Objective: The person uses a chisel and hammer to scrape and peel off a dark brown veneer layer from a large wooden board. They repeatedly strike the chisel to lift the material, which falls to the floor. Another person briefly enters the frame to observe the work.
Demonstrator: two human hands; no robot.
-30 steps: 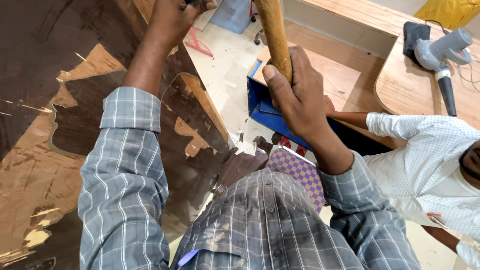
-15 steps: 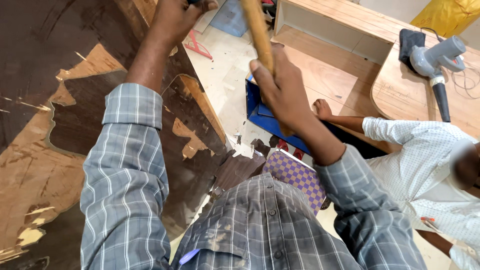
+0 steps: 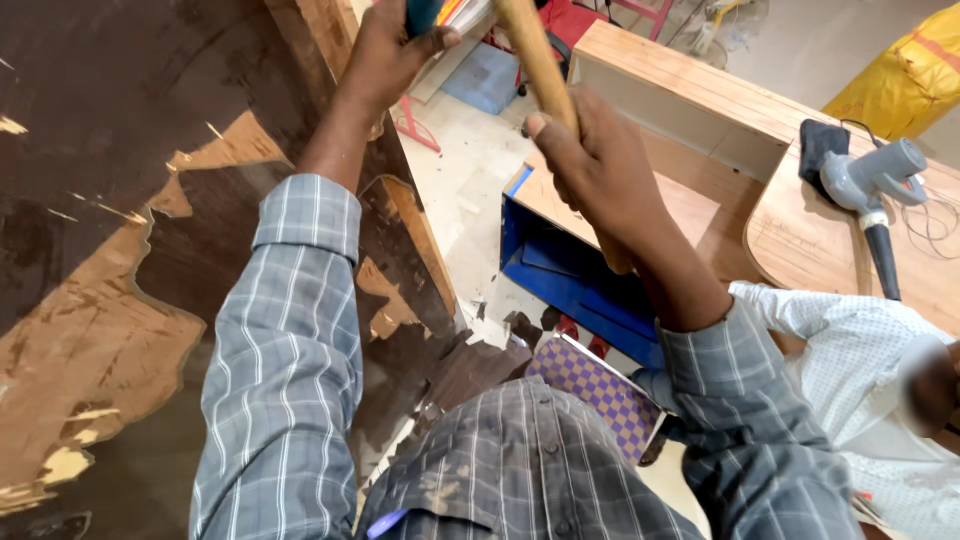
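The right hand [image 3: 600,165] is gripping a wooden handle [image 3: 535,60], fingers clenched around it, thumb lying along the shaft. The handle is running up toward 12 o'clock and leaving the picture at the top edge, so its head is out of sight. The left hand [image 3: 385,50] is reaching toward 11 o'clock, fingers wrapped around a teal tool [image 3: 420,14] whose tip is also cut off by the top edge. It is pressing at the edge of a big dark panel [image 3: 120,150], which is filling the 9 o'clock side, its veneer peeling off in patches and showing pale wood beneath. Both sleeves are grey check.

Below the hands, toward 6 o'clock, a blue box [image 3: 570,280] is sitting on the floor, with a purple checked thing [image 3: 600,390] just beside it. At 3 o'clock another person in a white shirt [image 3: 860,360] is crouching near a curved wooden board [image 3: 800,240]. A grey power tool [image 3: 870,185] is lying on that board at 2 o'clock. A yellow sack [image 3: 905,80] is standing at 1 o'clock, well apart from the hands.
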